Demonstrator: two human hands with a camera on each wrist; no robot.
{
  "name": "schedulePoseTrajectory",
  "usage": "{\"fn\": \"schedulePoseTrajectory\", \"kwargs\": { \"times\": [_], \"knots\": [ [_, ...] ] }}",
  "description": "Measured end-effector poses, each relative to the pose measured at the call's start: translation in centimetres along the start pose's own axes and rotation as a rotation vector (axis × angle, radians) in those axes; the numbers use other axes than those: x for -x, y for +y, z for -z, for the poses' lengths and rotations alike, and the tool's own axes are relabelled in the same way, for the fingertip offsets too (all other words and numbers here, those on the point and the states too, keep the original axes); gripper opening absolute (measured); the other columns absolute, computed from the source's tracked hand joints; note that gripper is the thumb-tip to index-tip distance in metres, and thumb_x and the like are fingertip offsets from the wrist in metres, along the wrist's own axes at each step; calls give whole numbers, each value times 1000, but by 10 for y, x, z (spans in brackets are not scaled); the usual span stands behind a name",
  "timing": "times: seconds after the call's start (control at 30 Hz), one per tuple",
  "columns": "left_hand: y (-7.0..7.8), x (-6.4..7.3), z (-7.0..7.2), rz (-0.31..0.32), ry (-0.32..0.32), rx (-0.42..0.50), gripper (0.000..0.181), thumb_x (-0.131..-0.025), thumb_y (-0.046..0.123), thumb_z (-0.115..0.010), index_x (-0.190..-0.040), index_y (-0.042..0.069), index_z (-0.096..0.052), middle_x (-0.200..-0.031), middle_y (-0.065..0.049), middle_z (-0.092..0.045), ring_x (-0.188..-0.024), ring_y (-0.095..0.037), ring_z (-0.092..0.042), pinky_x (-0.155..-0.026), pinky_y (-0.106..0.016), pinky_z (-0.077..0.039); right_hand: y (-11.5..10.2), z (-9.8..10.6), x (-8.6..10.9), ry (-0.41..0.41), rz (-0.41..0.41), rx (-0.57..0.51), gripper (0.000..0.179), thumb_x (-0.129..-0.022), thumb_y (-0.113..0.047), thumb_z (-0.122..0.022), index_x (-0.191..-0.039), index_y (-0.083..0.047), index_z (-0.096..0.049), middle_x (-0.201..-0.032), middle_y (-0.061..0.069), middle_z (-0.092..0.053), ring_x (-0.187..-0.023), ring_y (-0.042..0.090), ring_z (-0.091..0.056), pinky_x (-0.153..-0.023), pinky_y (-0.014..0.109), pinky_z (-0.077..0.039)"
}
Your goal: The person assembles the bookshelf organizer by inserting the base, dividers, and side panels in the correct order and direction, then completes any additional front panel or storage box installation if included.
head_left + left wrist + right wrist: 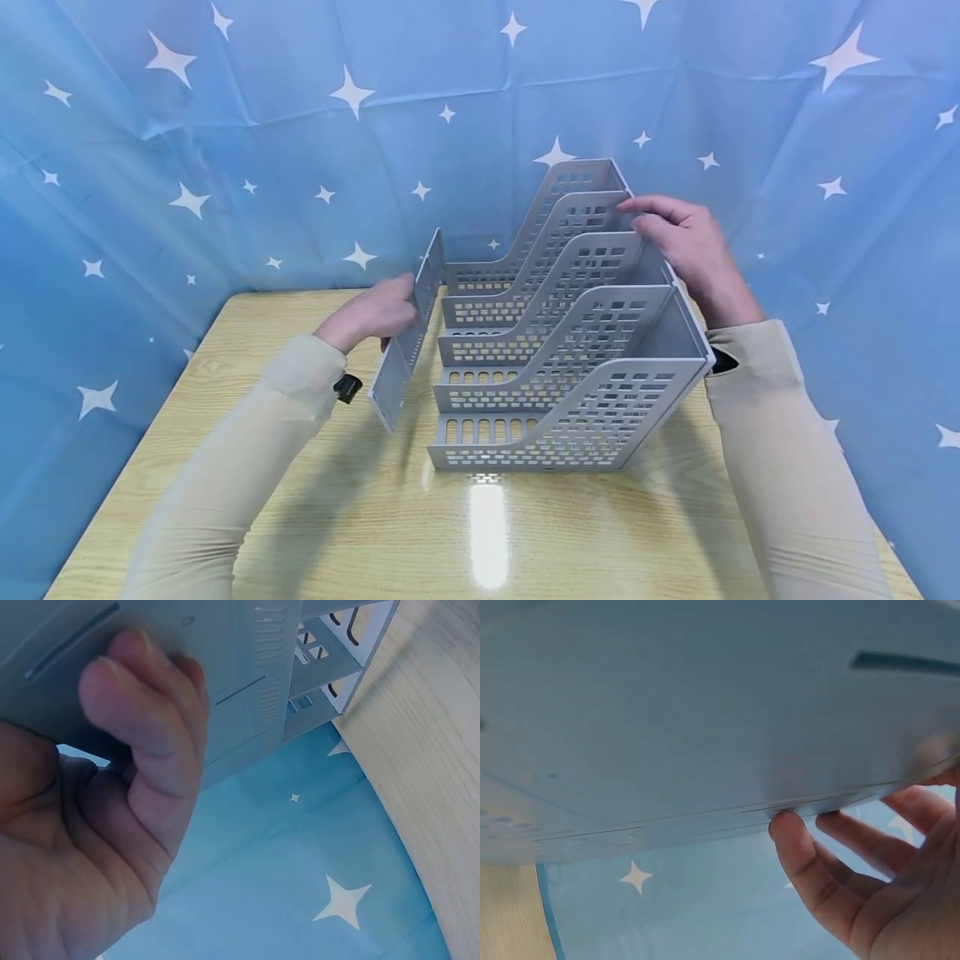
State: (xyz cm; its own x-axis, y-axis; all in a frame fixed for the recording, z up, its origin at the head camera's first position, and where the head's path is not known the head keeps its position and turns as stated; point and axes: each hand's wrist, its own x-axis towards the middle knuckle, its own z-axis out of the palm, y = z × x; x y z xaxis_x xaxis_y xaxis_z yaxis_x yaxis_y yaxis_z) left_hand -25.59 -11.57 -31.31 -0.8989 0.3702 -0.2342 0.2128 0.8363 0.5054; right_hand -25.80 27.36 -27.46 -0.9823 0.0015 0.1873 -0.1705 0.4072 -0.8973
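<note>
A grey plastic file organizer (667, 333) with several tall perforated dividers stands on the table, its low open end facing left. My left hand (378, 310) grips a narrow flat grey panel (392, 385), held slanted just left of the low ends of the dividers. In the left wrist view, curled fingers lie against the slotted face of this panel (232, 645). My right hand (693, 250) holds the top edge of the organizer's tall back, thumb and index finger over the edge. The right wrist view has other fingertips (791, 825) against the back panel (667, 735).
The organizer and panel are over a light wood-grain table (555, 533). Behind and on both sides hangs a blue curtain (285, 150) with white stars. A small black device (347, 388) sits at the left wrist, below the sleeve cuff.
</note>
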Motion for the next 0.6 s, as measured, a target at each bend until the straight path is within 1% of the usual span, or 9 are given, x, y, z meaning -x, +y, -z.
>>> {"fn": "schedulePoseTrajectory", "kwargs": {
  "times": [0.13,0.3,0.47,0.6],
  "knots": [
    [0,-2,-3,1,-10,8,43,-92,0,-41,-134,-11,-41,-118,-34,-60,-57,-26,-67,-44,-35,-51,0,0,0,0,-5,-3,31,-102,-28,-58,-128,-22,-74,-132,0,-62,-81,4,-63,-65,19,-52],
    [2,-4,-7,-9,-12,17,45,-92,0,-38,-135,-12,-40,-123,-36,-59,-51,-24,-64,-44,-34,-49,-1,1,0,-3,-11,-21,29,-102,-27,-58,-127,-24,-75,-132,2,-63,-77,3,-63,-64,19,-53],
    [6,-5,-8,-10,0,29,46,-93,0,-37,-137,-13,-40,-120,-36,-61,-46,-23,-63,-47,-35,-52,0,0,-1,-4,-14,-27,29,-102,-26,-58,-126,-24,-75,-131,2,-63,-75,2,-63,-63,19,-53],
    [10,-4,-9,-1,11,19,39,-94,0,-38,-131,-11,-44,-111,-31,-63,-44,-24,-61,-54,-35,-55,0,0,-2,-10,-24,-32,29,-102,-27,-59,-127,-24,-74,-133,3,-62,-77,2,-64,-65,19,-54]
  ]
}}
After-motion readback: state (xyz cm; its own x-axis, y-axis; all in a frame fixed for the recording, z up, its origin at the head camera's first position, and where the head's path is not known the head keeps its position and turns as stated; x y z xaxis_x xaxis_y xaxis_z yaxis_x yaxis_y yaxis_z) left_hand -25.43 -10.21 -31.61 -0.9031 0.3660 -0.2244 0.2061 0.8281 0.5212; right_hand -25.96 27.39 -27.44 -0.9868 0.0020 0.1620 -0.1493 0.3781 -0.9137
